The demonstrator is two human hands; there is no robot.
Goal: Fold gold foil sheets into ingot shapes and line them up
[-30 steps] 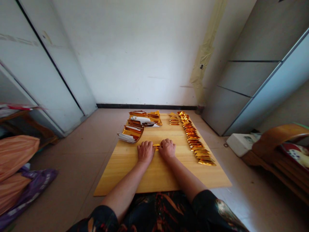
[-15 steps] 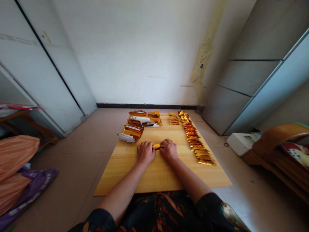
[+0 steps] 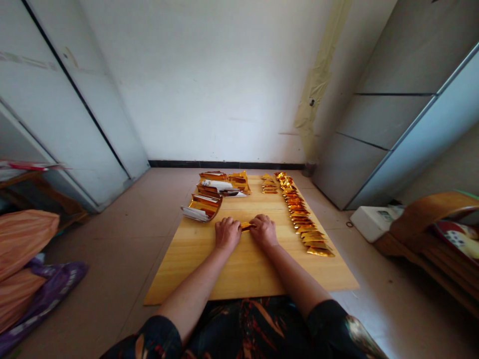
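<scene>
My left hand [image 3: 228, 234] and my right hand [image 3: 264, 231] rest close together on a pale wooden board [image 3: 239, 273]. Between their fingertips lies a small folded piece of gold foil paper [image 3: 247, 226], held from both sides and partly hidden by my fingers. A long row of folded gold foil triangles [image 3: 299, 212] runs to the right of my right hand. Beyond it stands a small stack of the same triangles [image 3: 270, 183]. Ahead and to the left lie a curved bundle of gold foil sheets with white backs [image 3: 204, 207] and a further heap [image 3: 224, 182].
A white wall with a black skirting strip stands behind the board on a tiled floor. Grey cabinet panels [image 3: 392, 124] rise at right, above a white box [image 3: 372, 223] and a wooden seat [image 3: 422, 234]. Orange bags [image 3: 22, 244] and a purple bag [image 3: 48, 294] lie at left.
My right hand has shifted slightly right, away from my left hand. More of the gold foil piece now shows between them.
</scene>
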